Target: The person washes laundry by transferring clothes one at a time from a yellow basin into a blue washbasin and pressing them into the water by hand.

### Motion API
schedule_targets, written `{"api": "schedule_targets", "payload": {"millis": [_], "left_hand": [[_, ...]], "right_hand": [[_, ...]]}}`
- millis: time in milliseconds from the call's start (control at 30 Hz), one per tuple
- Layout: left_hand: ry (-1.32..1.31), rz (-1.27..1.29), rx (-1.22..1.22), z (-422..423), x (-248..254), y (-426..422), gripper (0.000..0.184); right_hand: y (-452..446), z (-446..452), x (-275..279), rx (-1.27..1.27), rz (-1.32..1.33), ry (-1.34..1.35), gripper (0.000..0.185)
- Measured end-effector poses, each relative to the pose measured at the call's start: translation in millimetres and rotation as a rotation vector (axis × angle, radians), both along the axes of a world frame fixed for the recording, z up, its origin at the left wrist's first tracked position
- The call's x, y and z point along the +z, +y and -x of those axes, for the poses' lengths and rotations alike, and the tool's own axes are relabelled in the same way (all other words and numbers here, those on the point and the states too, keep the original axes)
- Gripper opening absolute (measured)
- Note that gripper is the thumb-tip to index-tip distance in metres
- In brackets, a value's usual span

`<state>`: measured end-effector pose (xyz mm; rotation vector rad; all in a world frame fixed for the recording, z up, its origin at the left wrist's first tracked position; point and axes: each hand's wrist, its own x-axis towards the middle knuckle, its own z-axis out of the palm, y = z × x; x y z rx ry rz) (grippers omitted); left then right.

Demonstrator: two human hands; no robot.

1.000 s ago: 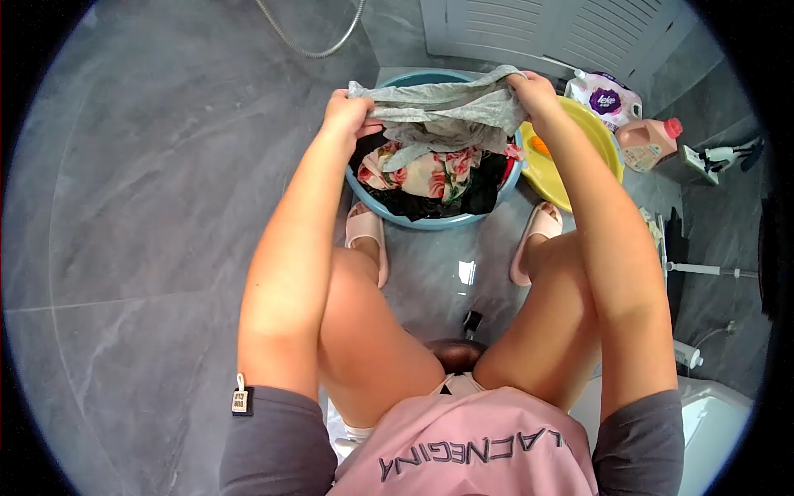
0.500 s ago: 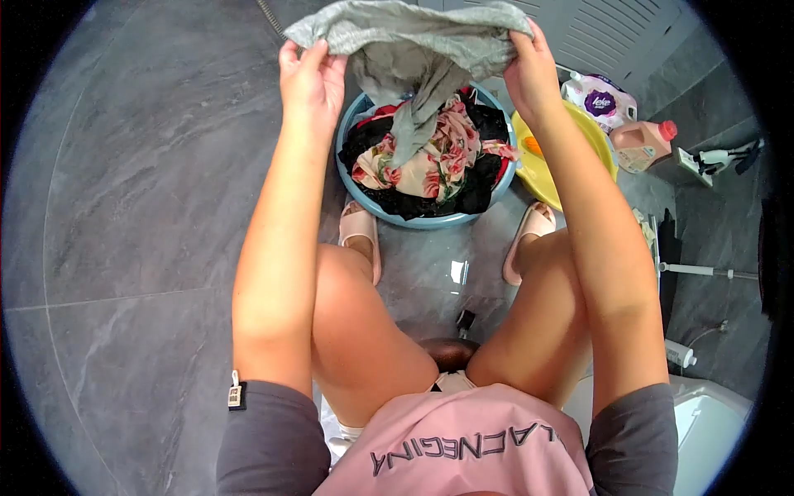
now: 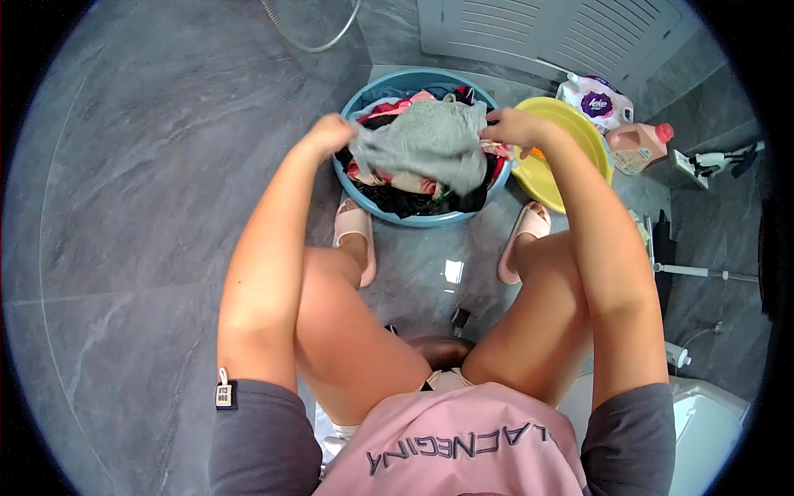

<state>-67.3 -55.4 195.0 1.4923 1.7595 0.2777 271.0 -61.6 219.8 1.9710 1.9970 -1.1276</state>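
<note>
A light grey garment (image 3: 430,136), slightly blurred by motion, spreads over the clothes in a blue basin (image 3: 442,220). My left hand (image 3: 332,136) is closed on its left edge, beside the basin's left rim. At the garment's right edge, my right hand (image 3: 519,132) pinches the fabric between thumb and fingers, above the gap between the two basins. Below the garment show black lace clothing (image 3: 397,198), floral fabric and some red and pink pieces. The grey garment hides most of the pile's middle.
Right of the blue basin sits a yellow basin (image 3: 550,183) with something orange inside. Behind it are a white and purple package (image 3: 597,103) and a pink jug (image 3: 638,149) with a red cap. A shower hose (image 3: 318,48) hangs at the back. My slippered feet flank the blue basin's front.
Both hands have lowered the grey garment from above the basin's far side down onto the clothes. The far part of the pile and the shower hose now show.
</note>
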Motion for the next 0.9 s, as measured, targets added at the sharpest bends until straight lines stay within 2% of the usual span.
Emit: {"api": "schedule_targets", "payload": {"millis": [33,67,100,167,233,267,300,367,400,433,500,533,567,633,700,767,867,900], "left_hand": [[0.204,-0.011,-0.206,0.3,-5.1,0.8,0.046],[0.234,-0.040,-0.203,-0.4,-13.3,-1.0,0.055],[0.241,-0.099,-0.230,-1.7,-22.8,-2.4,0.057],[0.067,-0.095,-0.299,-5.4,-40.4,-3.4,0.056],[0.079,-0.019,-0.392,-19.4,-47.7,-7.4,0.055],[0.031,0.192,-0.313,-34.0,-39.3,-13.4,0.058],[0.207,0.029,-0.467,-43.3,-48.6,-16.3,0.060],[0.335,-0.085,-0.639,-67.0,-55.1,-21.8,0.059],[0.412,-0.053,-0.716,-81.5,-58.8,-20.8,0.054],[0.414,-0.051,-0.734,-96.9,-63.9,-22.8,0.054],[0.489,-0.317,-0.641,-128.7,-79.0,-24.8,0.049],[0.446,-0.450,-0.617,-147.7,-89.4,-18.3,0.040],[0.441,-0.461,-0.633,-170.9,-92.7,-7.7,0.040],[0.128,-0.734,-0.497,-218.7,-106.3,3.3,0.034],[-0.020,-0.837,-0.541,-270.6,-115.7,11.3,0.027],[-0.161,-0.734,-0.558,-322.2,-146.6,19.6,0.027],[-0.301,-0.564,-0.588,-390.4,-201.0,32.7,0.029],[-0.336,-0.375,-0.500,-411.3,-219.3,34.9,0.031]], "right_hand": [[1.4,-3.8,-6.2,-0.003,-0.001,-0.002,0.062],[2.7,-8.5,-16.6,0.091,-0.039,-0.032,0.062],[4.8,-14.8,-25.8,0.185,-0.074,-0.061,0.063],[-1.7,-22.3,-28.5,0.196,-0.060,0.004,0.062],[-4.9,-31.2,-34.1,0.288,-0.096,0.075,0.058],[-6.1,-36.0,-41.1,0.313,-0.179,0.042,0.054],[-3.0,-43.7,-45.5,0.305,-0.179,0.043,0.054],[-4.7,-49.8,-37.6,0.418,-0.105,0.011,0.053],[-3.5,-56.9,-32.9,0.363,-0.034,-0.040,0.053],[0.4,-69.4,-37.6,0.346,-0.030,-0.036,0.053],[13.5,-103.1,-51.7,0.287,-0.138,-0.016,0.051],[19.7,-123.5,-59.4,0.279,-0.193,-0.025,0.048],[25.6,-142.4,-59.0,0.261,-0.198,-0.031,0.048],[28.4,-181.3,-69.5,0.032,-0.220,-0.052,0.046],[38.0,-232.1,-113.0,-0.065,-0.200,0.010,0.045],[34.7,-272.4,-153.0,-0.137,-0.311,-0.072,0.046],[21.2,-308.8,-210.6,-0.225,-0.199,-0.146,0.053],[14.0,-316.5,-231.9,-0.260,-0.173,-0.167,0.056]]}}
